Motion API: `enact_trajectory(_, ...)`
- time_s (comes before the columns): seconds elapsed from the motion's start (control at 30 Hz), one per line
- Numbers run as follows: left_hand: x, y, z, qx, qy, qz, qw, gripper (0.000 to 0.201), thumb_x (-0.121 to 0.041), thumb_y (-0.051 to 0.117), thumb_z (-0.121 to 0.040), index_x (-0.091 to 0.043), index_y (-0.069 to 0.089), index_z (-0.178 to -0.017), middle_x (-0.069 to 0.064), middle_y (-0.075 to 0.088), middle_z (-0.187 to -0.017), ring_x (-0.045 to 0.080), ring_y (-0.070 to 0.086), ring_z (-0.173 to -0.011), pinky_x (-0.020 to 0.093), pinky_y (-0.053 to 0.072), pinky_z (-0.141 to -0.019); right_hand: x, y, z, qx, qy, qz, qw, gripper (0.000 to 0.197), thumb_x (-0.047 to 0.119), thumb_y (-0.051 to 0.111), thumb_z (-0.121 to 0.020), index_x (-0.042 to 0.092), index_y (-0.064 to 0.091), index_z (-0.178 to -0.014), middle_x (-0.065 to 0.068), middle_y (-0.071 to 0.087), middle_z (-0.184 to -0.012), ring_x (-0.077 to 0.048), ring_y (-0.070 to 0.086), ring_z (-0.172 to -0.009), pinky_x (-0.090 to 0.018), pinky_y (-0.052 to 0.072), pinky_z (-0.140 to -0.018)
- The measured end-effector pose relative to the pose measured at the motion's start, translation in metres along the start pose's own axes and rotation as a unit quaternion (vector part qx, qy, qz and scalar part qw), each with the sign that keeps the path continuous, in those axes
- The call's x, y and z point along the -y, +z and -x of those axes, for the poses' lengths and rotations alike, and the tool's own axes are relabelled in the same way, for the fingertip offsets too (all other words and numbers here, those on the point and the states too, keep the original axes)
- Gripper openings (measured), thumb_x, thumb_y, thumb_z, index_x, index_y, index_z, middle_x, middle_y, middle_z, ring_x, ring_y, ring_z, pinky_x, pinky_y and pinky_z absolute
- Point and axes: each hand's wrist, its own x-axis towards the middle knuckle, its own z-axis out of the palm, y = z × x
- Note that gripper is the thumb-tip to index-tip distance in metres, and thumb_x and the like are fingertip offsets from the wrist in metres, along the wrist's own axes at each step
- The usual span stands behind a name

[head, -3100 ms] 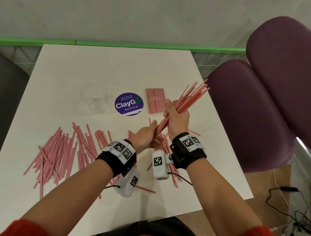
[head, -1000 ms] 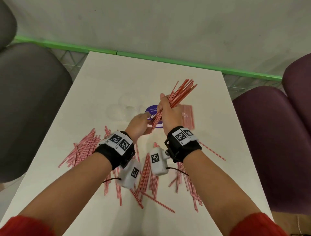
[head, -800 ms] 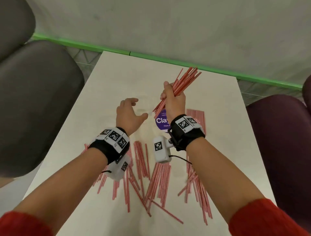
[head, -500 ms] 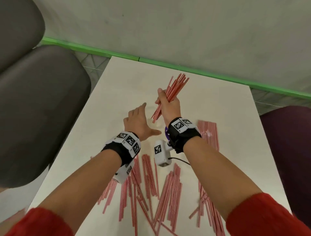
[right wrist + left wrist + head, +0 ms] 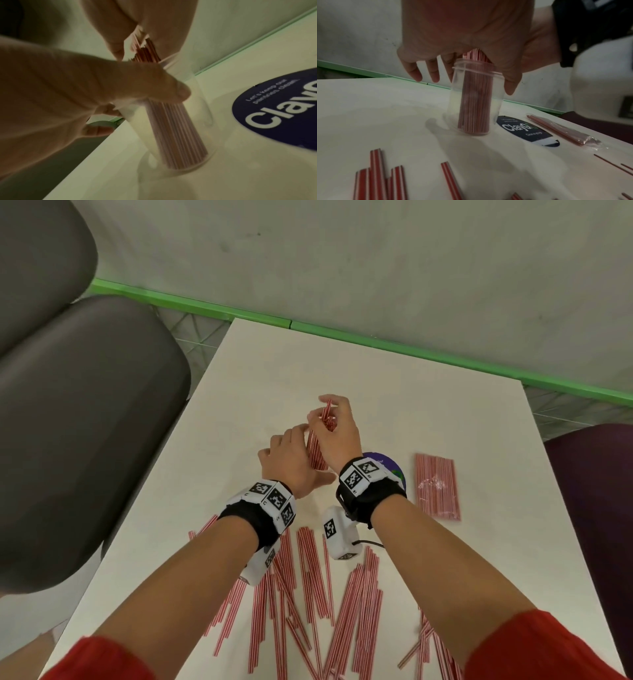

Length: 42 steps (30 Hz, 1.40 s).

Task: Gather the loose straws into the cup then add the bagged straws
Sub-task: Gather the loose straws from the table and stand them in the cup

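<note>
A clear plastic cup (image 5: 471, 102) stands upright on the white table (image 5: 342, 364), with a bundle of red-and-white straws (image 5: 476, 108) upright inside it. My left hand (image 5: 291, 460) grips the cup, thumb on its near wall (image 5: 180, 92) and fingers curled round the far side. My right hand (image 5: 334, 433) is above the rim and pinches the straws' top ends (image 5: 327, 412). The bagged straws (image 5: 436, 491) lie flat to the right. Several loose straws (image 5: 308, 577) are scattered near the table's front, under my forearms.
A round blue ClayGo sticker (image 5: 525, 129) lies between the cup and the bag. A grey chair (image 5: 85, 422) stands at the table's left and a purple one (image 5: 599, 508) at its right. A wall with a green strip (image 5: 411, 350) runs behind.
My right hand has lowered the straw bundle from mid-air into the cup. My left hand, open half a second ago, has moved forward and taken hold of the cup.
</note>
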Motion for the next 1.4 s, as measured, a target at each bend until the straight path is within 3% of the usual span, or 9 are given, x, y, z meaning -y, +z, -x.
enact_trajectory(0.1,0.001,0.000,0.001,0.002,-0.003,0.000,1.000,0.100,-0.054,0.075,-0.060,-0.019,0.028,-0.140,0.000,0.042,-0.142,0.025,0.035,-0.130,0.045,0.029,-0.103,-0.001,-0.003,0.003,0.010,-0.063,0.049,0.997,0.035,0.008,0.047,-0.092,0.019,0.049,-0.125,-0.001,0.059,-0.105,-0.010,0.056,-0.090,-0.001,0.041,-0.077)
enact_trajectory(0.2,0.000,-0.001,0.003,0.000,-0.004,0.012,1.000,0.099,-0.052,0.074,-0.060,-0.019,0.028,-0.140,0.000,0.043,-0.141,0.025,0.036,-0.130,0.044,0.030,-0.102,-0.005,-0.007,0.005,0.038,-0.101,0.168,0.980,0.030,0.011,0.044,-0.095,0.013,0.059,-0.121,-0.006,0.060,-0.118,-0.017,0.052,-0.113,-0.020,0.039,-0.099)
enact_trajectory(0.27,-0.002,-0.001,0.004,0.002,-0.006,0.020,1.000,0.099,-0.051,0.075,-0.061,-0.018,0.027,-0.141,0.001,0.042,-0.142,0.025,0.036,-0.129,0.043,0.030,-0.102,-0.009,-0.010,0.007,0.054,-0.094,0.216,0.970,0.031,0.014,0.042,-0.096,0.011,0.061,-0.121,-0.006,0.058,-0.130,-0.020,0.042,-0.130,-0.018,0.027,-0.106)
enact_trajectory(0.43,-0.003,-0.003,0.010,0.006,-0.023,0.050,0.998,0.118,-0.054,0.079,-0.057,-0.017,0.012,-0.147,0.004,0.031,-0.151,0.027,0.028,-0.137,0.048,0.027,-0.108,0.003,-0.029,0.018,0.065,-0.084,0.188,0.976,0.041,0.019,0.040,-0.098,0.018,0.043,-0.139,-0.005,0.033,-0.153,-0.019,0.014,-0.147,-0.035,0.005,-0.120)
enact_trajectory(0.53,-0.009,-0.006,0.024,-0.071,-0.034,0.070,0.994,0.124,-0.055,0.081,-0.053,-0.016,0.009,-0.147,0.007,0.030,-0.150,0.028,0.026,-0.137,0.048,0.024,-0.110,0.006,-0.057,0.036,0.006,-0.073,0.139,0.988,0.042,0.019,0.042,-0.097,0.020,0.042,-0.139,-0.005,0.029,-0.155,-0.017,0.012,-0.147,-0.033,0.008,-0.120)
enact_trajectory(0.7,-0.026,-0.002,0.060,-0.172,-0.032,0.143,0.974,0.105,-0.051,0.080,-0.055,-0.011,0.029,-0.138,0.007,0.040,-0.136,0.027,0.035,-0.125,0.041,0.032,-0.103,-0.038,-0.142,0.081,-0.066,0.033,0.217,0.973,0.038,0.017,0.049,-0.093,0.014,0.051,-0.131,-0.008,0.044,-0.142,-0.020,0.038,-0.133,-0.024,0.029,-0.108)
enact_trajectory(0.87,-0.036,0.039,0.111,-0.034,0.001,0.117,0.993,0.078,-0.036,0.078,-0.066,-0.009,0.039,-0.128,0.009,0.043,-0.126,0.026,0.043,-0.117,0.035,0.040,-0.094,-0.096,-0.223,0.133,-0.041,0.270,0.334,0.902,0.051,0.023,0.054,-0.090,0.005,0.042,-0.136,-0.019,0.039,-0.143,-0.033,0.039,-0.132,-0.038,0.031,-0.111)
enact_trajectory(0.97,-0.041,0.066,0.138,0.078,-0.006,0.082,0.994,0.074,-0.034,0.076,-0.068,-0.010,0.040,-0.129,0.009,0.043,-0.128,0.025,0.047,-0.118,0.036,0.044,-0.098,-0.115,-0.248,0.167,-0.007,0.306,0.419,0.855,0.055,0.026,0.052,-0.090,0.006,0.038,-0.139,-0.018,0.033,-0.146,-0.035,0.033,-0.133,-0.039,0.030,-0.110)
enact_trajectory(1.4,-0.060,0.096,0.181,0.166,-0.037,0.000,0.985,0.067,-0.023,0.074,-0.075,-0.001,0.037,-0.127,0.017,0.042,-0.128,0.032,0.051,-0.112,0.036,0.045,-0.092,-0.102,-0.182,0.236,0.019,0.217,0.324,0.921,0.053,0.033,0.064,-0.083,0.007,0.049,-0.126,-0.011,0.045,-0.125,-0.025,0.047,-0.117,-0.032,0.040,-0.103)
